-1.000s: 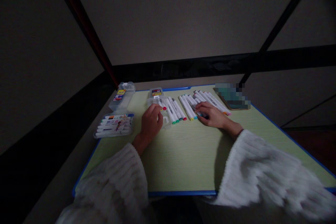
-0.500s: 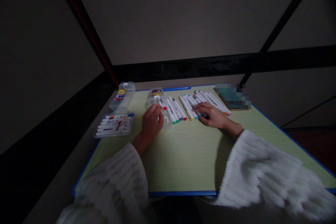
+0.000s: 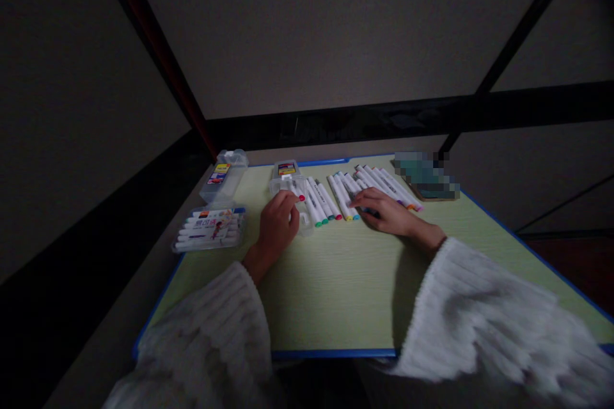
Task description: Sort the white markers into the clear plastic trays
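My left hand (image 3: 277,220) is closed, its curled fingers at the near end of an open clear plastic case (image 3: 288,169). A red-capped marker (image 3: 301,197) shows by its fingertips, and its thumb is beside the case's clear flap (image 3: 304,222). The fingers hide part of the case. My right hand (image 3: 384,211) lies palm down with fingers apart, its fingertips touching or just over a row of white markers (image 3: 339,195) with yellow and blue ends. More white markers (image 3: 386,185) extend behind it, and some are partly covered by the hand.
Green- and red-ended markers (image 3: 320,204) lie between my hands. At left are a clear case full of markers (image 3: 211,230) and another clear case (image 3: 223,176) behind it. A phone-like flat object (image 3: 426,179), partly pixelated, is at the back right. Blue edging (image 3: 333,353) borders the table.
My right hand has shifted slightly to the left, its fingertips now nearer the yellow-ended marker. My left hand stays in place at the case.
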The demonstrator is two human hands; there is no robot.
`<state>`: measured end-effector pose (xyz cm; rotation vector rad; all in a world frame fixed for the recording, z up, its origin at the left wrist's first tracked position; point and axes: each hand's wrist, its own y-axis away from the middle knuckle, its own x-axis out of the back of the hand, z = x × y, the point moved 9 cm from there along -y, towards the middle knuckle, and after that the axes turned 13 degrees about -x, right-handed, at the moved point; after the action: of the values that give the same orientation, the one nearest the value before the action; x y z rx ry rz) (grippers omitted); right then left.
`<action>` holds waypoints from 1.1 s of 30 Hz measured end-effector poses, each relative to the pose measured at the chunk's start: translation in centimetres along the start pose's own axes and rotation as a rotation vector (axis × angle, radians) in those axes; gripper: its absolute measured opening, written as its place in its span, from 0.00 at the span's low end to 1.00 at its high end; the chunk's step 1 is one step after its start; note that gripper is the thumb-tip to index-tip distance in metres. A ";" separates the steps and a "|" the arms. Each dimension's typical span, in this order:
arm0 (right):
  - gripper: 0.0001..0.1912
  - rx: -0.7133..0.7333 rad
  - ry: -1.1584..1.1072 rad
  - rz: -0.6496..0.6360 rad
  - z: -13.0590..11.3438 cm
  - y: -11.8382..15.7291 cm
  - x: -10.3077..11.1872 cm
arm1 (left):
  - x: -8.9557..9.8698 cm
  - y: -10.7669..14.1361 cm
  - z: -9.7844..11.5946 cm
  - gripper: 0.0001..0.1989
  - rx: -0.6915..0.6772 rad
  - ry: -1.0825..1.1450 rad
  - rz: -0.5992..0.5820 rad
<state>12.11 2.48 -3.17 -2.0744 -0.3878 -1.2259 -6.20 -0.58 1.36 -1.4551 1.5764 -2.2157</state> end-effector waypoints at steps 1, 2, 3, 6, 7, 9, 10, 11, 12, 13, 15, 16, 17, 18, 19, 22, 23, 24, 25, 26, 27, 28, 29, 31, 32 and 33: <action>0.18 -0.003 0.003 -0.003 0.0 0.0 0.0 | 0.0 0.0 0.0 0.10 0.001 0.002 0.000; 0.18 -0.005 0.008 -0.005 -0.1 -0.1 -0.1 | 0.0 0.0 0.0 0.10 -0.001 0.003 0.002; 0.17 -0.007 0.014 -0.006 -0.2 -0.1 -0.1 | 0.0 0.0 0.0 0.10 -0.003 0.003 0.004; 0.16 -0.009 0.042 -0.017 -0.5 -0.2 -0.3 | 0.1 -0.1 0.2 0.10 -0.009 0.003 0.006; 0.16 -0.008 0.055 -0.021 -0.7 -0.2 -0.3 | 0.0 -0.1 0.2 0.10 -0.010 0.005 0.002; 0.16 -0.004 0.086 -0.026 -1.1 -0.3 -0.4 | -0.1 -0.1 0.2 0.10 -0.010 0.008 -0.011; 0.16 0.000 0.102 -0.028 -1.4 -0.3 -0.4 | -0.1 -0.1 0.3 0.10 -0.013 0.008 -0.014; 0.16 0.004 0.116 -0.030 -1.6 -0.3 -0.3 | -0.2 -0.1 0.3 0.10 -0.019 0.009 -0.014; 0.16 0.007 0.129 -0.033 -1.8 -0.3 -0.3 | -0.2 0.0 0.3 0.10 -0.025 0.009 -0.012; 0.16 0.011 0.139 -0.039 -2.0 -0.3 -0.3 | -0.2 0.0 0.4 0.10 -0.030 0.010 -0.009; 0.16 0.018 0.149 -0.048 -2.3 -0.3 -0.4 | -0.2 0.1 0.3 0.10 -0.034 0.011 -0.003; 0.16 0.021 0.148 -0.049 -2.3 -0.4 -0.4 | -0.2 0.1 0.3 0.10 -0.033 0.011 -0.004; 0.16 0.022 0.144 -0.050 -2.3 -0.4 -0.4 | -0.2 0.1 0.2 0.10 -0.031 0.012 -0.006; 0.16 0.024 0.137 -0.049 -2.3 -0.4 -0.4 | -0.3 0.1 0.2 0.10 -0.028 0.013 -0.008; 0.16 0.026 0.129 -0.049 -2.3 -0.4 -0.5 | -0.3 0.1 0.2 0.10 -0.028 0.014 -0.010; 0.16 0.031 0.111 -0.062 -2.3 -0.5 -0.7 | -0.3 0.1 0.3 0.10 -0.028 0.014 -0.011; 0.16 0.031 0.111 -0.070 -2.3 -0.5 -0.8 | -0.3 0.1 0.3 0.10 -0.027 0.014 -0.012; 0.16 0.030 0.115 -0.078 -2.4 -0.5 -0.9 | -0.3 0.1 0.3 0.10 -0.028 0.013 -0.012; 0.16 0.030 0.121 -0.087 -2.4 -0.5 -0.9 | -0.3 0.1 0.3 0.10 -0.029 0.013 -0.011; 0.16 0.032 0.130 -0.096 -2.5 -0.5 -1.0 | -0.3 0.0 0.3 0.10 -0.031 0.014 -0.008; 0.16 0.034 0.139 -0.104 -2.6 -0.5 -1.0 | -0.3 0.0 0.4 0.10 -0.031 0.014 -0.007; 0.15 0.036 0.145 -0.110 -2.6 -0.5 -1.0 | -0.3 0.1 0.3 0.10 -0.031 0.014 -0.008; 0.15 0.039 0.149 -0.111 -2.7 -0.5 -1.0 | -0.3 0.1 0.3 0.10 -0.029 0.014 -0.009; 0.15 0.046 0.150 -0.110 -2.7 -0.5 -1.0 | -0.4 0.1 0.3 0.10 -0.025 0.015 -0.016; 0.15 0.049 0.149 -0.109 -2.8 -0.5 -0.9 | -0.4 0.1 0.2 0.09 -0.024 0.015 -0.019; 0.15 0.051 0.147 -0.109 -2.8 -0.5 -0.9 | -0.4 0.1 0.2 0.09 -0.024 0.015 -0.022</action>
<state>9.55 0.97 -2.89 -1.9273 -0.4635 -1.4080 -5.83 -0.57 1.01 -1.4729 1.6047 -2.2322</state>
